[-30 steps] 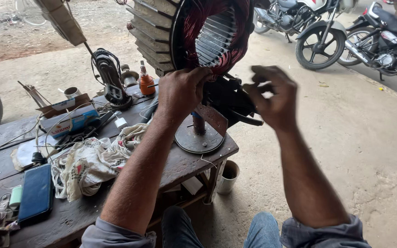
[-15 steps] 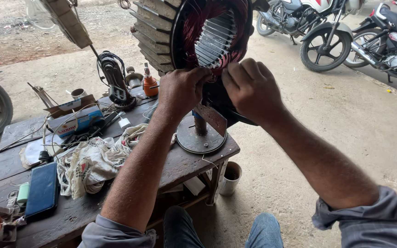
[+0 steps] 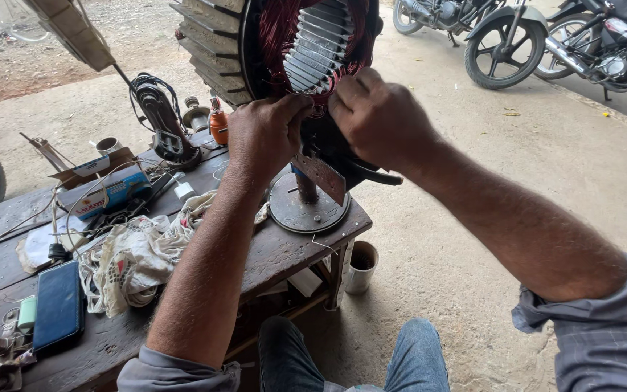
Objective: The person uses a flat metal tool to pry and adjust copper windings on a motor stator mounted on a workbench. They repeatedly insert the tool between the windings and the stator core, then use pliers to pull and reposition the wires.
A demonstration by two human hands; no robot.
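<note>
A large finned motor stator (image 3: 219, 51) with reddish copper windings (image 3: 273, 36) stands on a round metal base (image 3: 306, 210) at the near end of a wooden workbench (image 3: 270, 250). My left hand (image 3: 264, 134) and my right hand (image 3: 380, 120) are both at the lower rim of the stator's opening, fingers curled against the copper winding there. What the fingertips pinch is hidden behind the hands. A dark bracket with a rusty flat plate (image 3: 321, 174) hangs just under my hands.
On the bench lie a crumpled printed cloth (image 3: 136, 254), a dark phone (image 3: 58, 305), a blue box (image 3: 110, 192), a wire coil on a stand (image 3: 161, 120) and an orange bottle (image 3: 218, 123). A white cup (image 3: 361, 267) stands on the concrete floor. Motorcycles (image 3: 502, 40) are parked at the far right.
My right hand came in from the open air at the right and now presses against the winding beside my left hand. The view has moved closer to the stator.
</note>
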